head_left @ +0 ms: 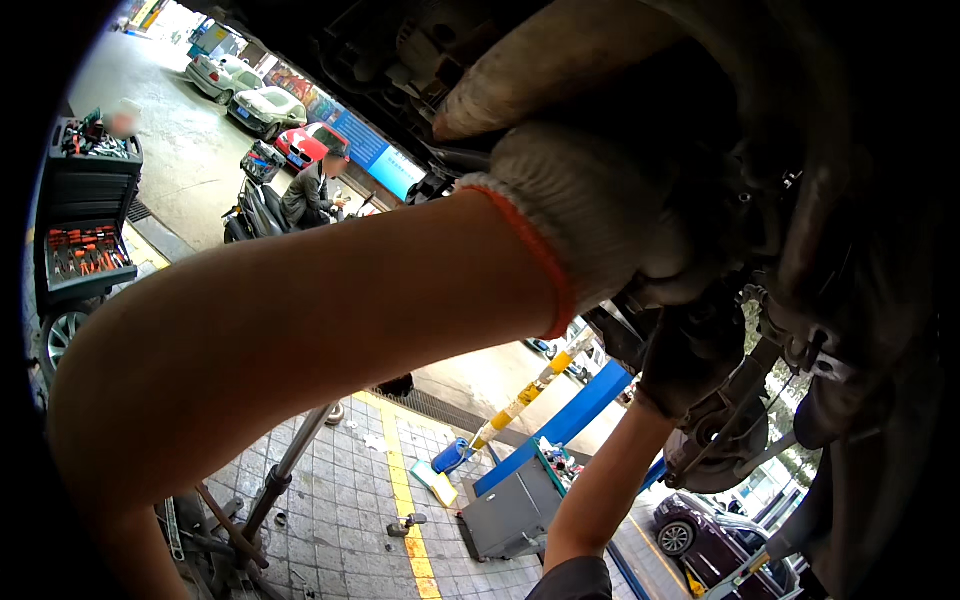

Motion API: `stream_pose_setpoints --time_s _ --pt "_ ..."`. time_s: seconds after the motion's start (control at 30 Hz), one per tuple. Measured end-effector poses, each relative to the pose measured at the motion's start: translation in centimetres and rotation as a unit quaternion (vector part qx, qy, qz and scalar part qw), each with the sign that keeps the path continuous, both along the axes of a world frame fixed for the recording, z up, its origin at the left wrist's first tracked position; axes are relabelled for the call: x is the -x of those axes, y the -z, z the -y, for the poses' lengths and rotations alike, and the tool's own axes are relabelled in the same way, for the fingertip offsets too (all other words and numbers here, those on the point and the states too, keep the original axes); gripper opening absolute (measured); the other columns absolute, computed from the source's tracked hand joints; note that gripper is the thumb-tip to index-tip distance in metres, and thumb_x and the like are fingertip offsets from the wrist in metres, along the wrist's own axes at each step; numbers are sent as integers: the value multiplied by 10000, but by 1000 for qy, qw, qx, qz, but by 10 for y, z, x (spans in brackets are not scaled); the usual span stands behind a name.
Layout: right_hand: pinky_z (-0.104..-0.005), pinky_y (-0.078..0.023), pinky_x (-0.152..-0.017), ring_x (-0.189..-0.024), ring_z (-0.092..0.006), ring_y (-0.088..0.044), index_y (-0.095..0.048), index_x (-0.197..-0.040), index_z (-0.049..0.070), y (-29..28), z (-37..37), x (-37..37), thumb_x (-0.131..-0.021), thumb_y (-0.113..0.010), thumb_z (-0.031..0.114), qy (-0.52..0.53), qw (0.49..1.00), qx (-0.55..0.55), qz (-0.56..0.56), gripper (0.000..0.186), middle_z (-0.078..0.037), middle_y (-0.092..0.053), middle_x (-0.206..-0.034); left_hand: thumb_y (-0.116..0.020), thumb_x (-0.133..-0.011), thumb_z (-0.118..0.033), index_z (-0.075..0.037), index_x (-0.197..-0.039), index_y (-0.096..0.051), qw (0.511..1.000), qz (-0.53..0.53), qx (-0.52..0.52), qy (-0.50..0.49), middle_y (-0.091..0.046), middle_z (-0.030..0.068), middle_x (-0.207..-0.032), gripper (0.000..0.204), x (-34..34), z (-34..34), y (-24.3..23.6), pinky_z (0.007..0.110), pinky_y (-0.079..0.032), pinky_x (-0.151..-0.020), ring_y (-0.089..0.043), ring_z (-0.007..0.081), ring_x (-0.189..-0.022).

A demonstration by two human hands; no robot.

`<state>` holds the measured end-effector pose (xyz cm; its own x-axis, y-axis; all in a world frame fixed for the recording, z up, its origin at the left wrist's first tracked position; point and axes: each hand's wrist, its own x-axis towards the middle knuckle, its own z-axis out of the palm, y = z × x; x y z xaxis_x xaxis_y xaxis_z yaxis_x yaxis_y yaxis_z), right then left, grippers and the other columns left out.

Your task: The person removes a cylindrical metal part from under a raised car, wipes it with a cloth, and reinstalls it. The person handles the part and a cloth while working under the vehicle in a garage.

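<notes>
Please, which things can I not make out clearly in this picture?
In the head view:
Left hand: what its fingers touch is lost in shadow.
Right hand: fingers and grip, too dark.
Vehicle underbody: right side fades into darkness.
Orange-handled tools in the drawer: too small to identify individually.

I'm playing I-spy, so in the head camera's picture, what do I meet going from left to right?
Black tool cart → parked scooter → blue container → grey cabinet → the person's right gloved hand.

Dark car underside (812, 215), overhead, crowded with curved shapes, apparently metal, deep in shadow
</notes>
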<state>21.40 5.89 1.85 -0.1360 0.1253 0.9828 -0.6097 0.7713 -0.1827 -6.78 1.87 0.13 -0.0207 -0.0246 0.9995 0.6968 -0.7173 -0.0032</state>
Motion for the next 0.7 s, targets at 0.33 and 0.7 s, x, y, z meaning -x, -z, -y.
stream_pose_setpoints --time_s 0.33,0.7 --pt "-465 -443 -1085 -1292 -266 -560 -624 -1312 79 11 -9 -10 -1042 -521 272 117 992 -43 10 348 -104 -632 -1355 -605 -987 -332 -134 -1285 -671 997 -35 15 -63 -723 112 -1166 364 2 -9 10 400 -566 -908 -710 264 -1049" --pt "-492 -477 -1115 -1300 -366 -582 -521 -1436 6 14 -11 0 -861 -578 48 43 999 -19 -25 580 -218 -621 -1366 -604 -987 -350 -150 -1293 -668 988 -48 52 -140 -715 113 -1177 371 -18 2 -2 400 -564 -917 -706 264 -1061"
